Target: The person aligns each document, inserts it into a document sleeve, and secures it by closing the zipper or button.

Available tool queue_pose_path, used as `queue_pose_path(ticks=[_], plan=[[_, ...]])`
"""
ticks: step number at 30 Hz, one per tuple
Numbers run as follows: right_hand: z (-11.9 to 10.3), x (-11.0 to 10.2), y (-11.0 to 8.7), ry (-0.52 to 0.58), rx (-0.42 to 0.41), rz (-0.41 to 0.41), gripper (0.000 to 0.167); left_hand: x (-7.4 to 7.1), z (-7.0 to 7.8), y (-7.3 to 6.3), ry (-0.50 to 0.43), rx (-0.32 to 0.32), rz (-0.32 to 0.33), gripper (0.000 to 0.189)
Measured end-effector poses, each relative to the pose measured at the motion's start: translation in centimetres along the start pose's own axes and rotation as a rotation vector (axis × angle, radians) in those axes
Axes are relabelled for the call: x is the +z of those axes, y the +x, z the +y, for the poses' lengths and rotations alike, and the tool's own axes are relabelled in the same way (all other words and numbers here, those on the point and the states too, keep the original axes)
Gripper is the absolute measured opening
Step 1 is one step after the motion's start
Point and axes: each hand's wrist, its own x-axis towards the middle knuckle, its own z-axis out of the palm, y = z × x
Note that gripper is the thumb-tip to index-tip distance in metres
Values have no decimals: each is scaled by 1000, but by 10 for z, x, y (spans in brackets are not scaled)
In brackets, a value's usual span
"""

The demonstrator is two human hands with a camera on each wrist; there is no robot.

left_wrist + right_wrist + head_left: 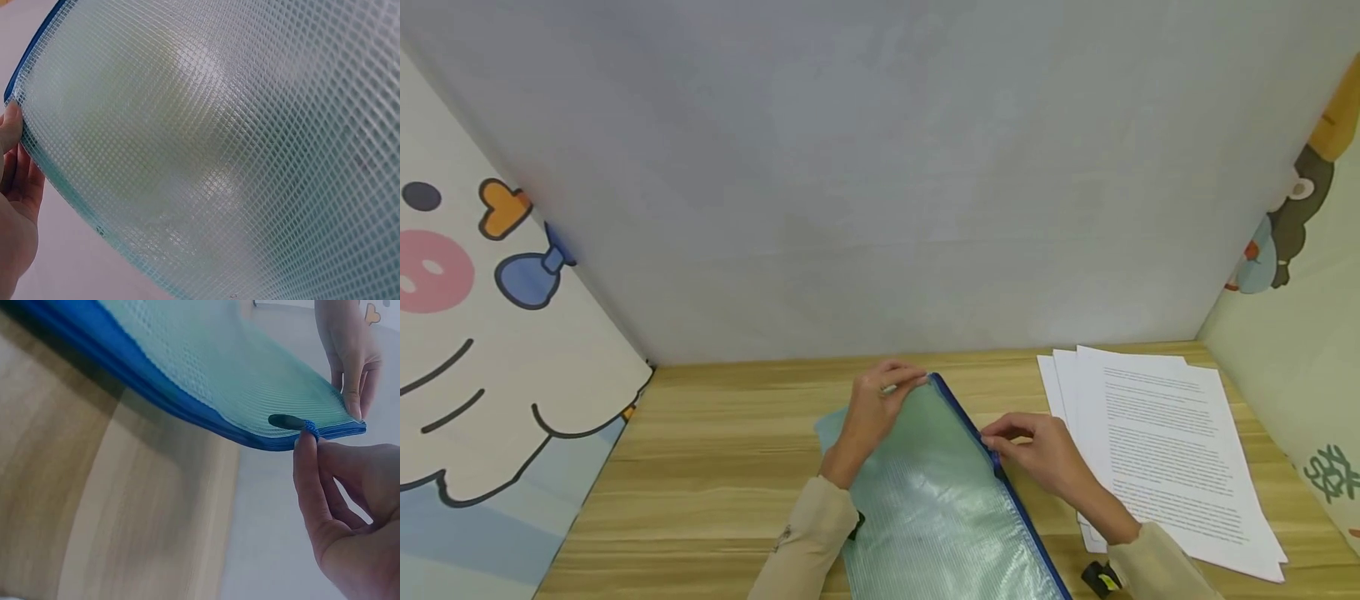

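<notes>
A translucent green mesh zipper pouch (936,508) is held in front of me, with a blue zipper (1028,521) along its right edge. At the far top corner, my left hand (868,417) pinches the pouch beside the zipper's end. My right hand (1045,454) is partway down that edge, thumb and finger pinching the zipper pull (310,429). This pull has a blue cord and a dark tab (284,421). The mesh (187,137) fills most of the left wrist view. Whether anything lies inside the pouch, I cannot tell.
To the right, a stack of printed paper sheets (1172,458) lies fanned on the wooden table (715,467). A pale grey wall (880,183) rises behind the table. Cartoon-printed panels (482,350) stand at both sides.
</notes>
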Motion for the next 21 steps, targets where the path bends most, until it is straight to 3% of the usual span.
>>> queue_pose_path(ticks=[12, 21], plan=[[0, -2, -16, 7, 36, -31, 6, -4, 0, 1, 10, -20, 10, 10], [-3, -2, -27, -15, 20, -38, 5, -5, -3, 1, 43, 46, 3, 11]])
